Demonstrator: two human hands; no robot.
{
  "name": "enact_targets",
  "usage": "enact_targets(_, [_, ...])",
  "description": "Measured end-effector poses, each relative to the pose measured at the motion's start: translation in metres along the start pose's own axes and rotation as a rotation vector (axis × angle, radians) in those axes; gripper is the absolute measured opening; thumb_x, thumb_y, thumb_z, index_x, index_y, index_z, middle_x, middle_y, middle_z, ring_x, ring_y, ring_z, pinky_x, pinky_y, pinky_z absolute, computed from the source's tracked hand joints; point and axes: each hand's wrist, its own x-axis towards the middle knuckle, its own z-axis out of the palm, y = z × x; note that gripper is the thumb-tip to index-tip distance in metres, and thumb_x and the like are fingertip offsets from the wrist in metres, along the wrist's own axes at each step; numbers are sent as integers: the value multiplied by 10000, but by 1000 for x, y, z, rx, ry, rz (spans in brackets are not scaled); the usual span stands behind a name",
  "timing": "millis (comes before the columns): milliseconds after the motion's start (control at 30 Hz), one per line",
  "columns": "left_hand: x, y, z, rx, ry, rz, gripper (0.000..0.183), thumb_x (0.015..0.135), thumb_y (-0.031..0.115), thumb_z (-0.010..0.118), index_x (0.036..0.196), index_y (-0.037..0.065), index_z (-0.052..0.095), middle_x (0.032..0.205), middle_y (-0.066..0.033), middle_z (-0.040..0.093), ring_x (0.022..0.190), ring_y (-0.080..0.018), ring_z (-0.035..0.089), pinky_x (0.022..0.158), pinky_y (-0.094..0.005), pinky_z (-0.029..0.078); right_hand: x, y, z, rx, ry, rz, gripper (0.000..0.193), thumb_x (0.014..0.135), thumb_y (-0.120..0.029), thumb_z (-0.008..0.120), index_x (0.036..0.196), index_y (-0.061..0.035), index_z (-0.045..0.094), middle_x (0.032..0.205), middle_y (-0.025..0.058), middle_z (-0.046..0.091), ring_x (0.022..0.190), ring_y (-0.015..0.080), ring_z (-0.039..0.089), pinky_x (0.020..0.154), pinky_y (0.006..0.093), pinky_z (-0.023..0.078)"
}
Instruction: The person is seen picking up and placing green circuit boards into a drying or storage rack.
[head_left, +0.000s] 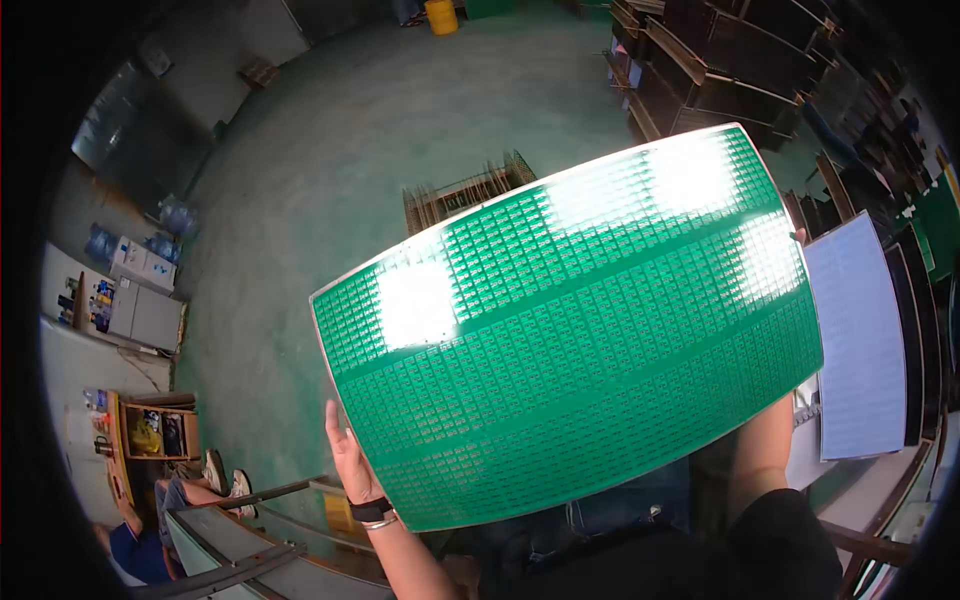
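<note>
- While you face the open floor, your two hands hold up a large green printed circuit panel, tilted so that its right end sits higher than its left in view.
- Your left hand grips the panel at the lower part of its left edge, with a finger pointing up alongside; a dark wristband circles your wrist.
- Your right hand is mostly hidden behind the panel; only a bit of finger shows at the right edge, so you hold that side too, though you cannot see the full grip.
- The panel is raised in front of your body, its face covered with rows of small repeated patterns split by plain bands, and bright glare whitens several patches.
- Just beside its right edge, you have a pale bluish rectangular sheet standing on end.
- Beyond the panel's upper edge, a rack with thin upright rods stands on the floor.
- To your far left are blue water jugs, and at lower left a seated person in shorts.
- Far ahead, you see a yellow bin.
</note>
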Motion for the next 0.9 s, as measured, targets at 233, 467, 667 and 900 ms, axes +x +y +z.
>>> enact_targets(233, [-5, -19, -20, 45, -63, -325, 427, 933, 155, 481, 1317, 14, 354, 1240, -111, 511, 1125, -216, 501, 960, -369, 415, 14, 58, 20, 32, -15, -227, 609, 899, -558, 394, 1239, -66, 511, 1208, 162, 551, 1095, 288, 538, 854, 465, 487])
enact_targets(467, [-8, -55, -43, 84, 132, -239, 359, 940, 164, 472, 1267, 27, 417, 1222, -78, 525, 1100, -186, 508, 946, -351, 413, -31, 71, -34, -92, 81, -454, 595, 921, -535, 364, 1221, -45, 517, 1205, 162, 553, 1101, 286, 534, 881, 449, 476])
enact_targets(667, [-10, -56, -59, 55, 190, -80, 350, 946, 182, 467, 1272, 65, 419, 1217, -69, 526, 1104, -193, 504, 942, -364, 421, -21, 98, 46, -119, 365, -617, 512, 968, -390, 356, 1307, -7, 387, 1298, 149, 476, 1167, 276, 485, 973, 409, 414])
enact_targets(900, [-13, -51, -55, -36, 169, -71, 396, 937, 181, 486, 1297, 70, 365, 1243, -79, 483, 1111, -226, 497, 931, -422, 442, -15, 103, 60, -564, 455, -548, 438, 950, -189, 445, 1337, -23, 325, 1307, 110, 459, 1155, 229, 496, 955, 391, 432])
